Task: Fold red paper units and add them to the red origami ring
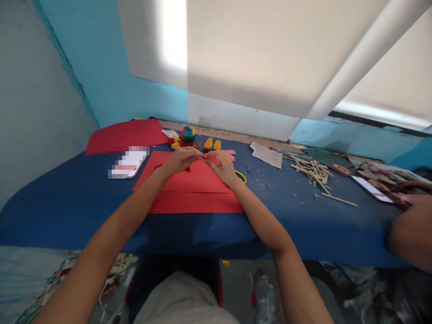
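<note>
Red paper sheets (189,202) lie on the blue table in front of me, one overlapping another. Over their upper part, my left hand (180,160) and my right hand (222,166) meet at the fingertips. Both hands pinch a small red piece (204,157), mostly hidden by the fingers. A small dark red shape (187,169) shows on the sheet below my left hand. Beside my right wrist is a yellow loop-shaped handle (240,176). Just behind the hands lies some pink paper (231,153).
Folded-paper figures in several colours (188,135) stand behind the sheets. More red paper (124,136) and a phone (130,163) lie left. Rightward are grey paper (266,154), thin strips (312,171), another phone (371,188) and another person's arm (413,231).
</note>
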A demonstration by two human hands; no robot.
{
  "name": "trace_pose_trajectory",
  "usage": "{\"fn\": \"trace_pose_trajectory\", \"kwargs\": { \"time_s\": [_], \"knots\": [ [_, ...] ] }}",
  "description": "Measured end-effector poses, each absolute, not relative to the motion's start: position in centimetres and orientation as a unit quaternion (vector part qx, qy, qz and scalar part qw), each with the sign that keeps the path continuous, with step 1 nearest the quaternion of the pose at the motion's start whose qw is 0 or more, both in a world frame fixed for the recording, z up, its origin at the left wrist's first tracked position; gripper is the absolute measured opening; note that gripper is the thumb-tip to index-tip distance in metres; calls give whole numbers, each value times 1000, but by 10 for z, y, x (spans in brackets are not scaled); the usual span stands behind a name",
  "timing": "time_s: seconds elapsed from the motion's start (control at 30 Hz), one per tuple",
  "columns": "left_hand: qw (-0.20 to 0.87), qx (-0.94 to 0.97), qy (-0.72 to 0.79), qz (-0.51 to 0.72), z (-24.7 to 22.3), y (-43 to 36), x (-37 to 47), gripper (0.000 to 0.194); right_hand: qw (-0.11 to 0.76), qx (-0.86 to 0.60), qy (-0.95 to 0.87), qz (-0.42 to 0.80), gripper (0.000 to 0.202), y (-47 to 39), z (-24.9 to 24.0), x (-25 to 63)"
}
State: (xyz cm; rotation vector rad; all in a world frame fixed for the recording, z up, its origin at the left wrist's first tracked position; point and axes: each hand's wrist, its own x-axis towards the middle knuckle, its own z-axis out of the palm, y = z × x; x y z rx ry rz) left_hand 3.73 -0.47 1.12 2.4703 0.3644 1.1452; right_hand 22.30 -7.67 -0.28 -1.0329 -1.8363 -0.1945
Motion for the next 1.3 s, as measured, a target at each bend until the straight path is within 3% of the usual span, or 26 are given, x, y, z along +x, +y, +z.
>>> {"fn": "trace_pose_trajectory", "kwargs": {
  "time_s": [0.23,0.47,0.63,1.3],
  "knots": [
    [256,880,148,371,12,-5,39,30,509,-446,-736,12,19,-73,-8,222],
    [242,850,116,453,15,-5,40,27,588,-425,-640,253,24,-79,2,215],
    [223,850,100,466,16,-9,39,21,584,-410,-597,366,27,-82,4,213],
    [119,877,111,453,5,4,41,27,600,-420,-551,400,28,-86,7,210]
  ]
}}
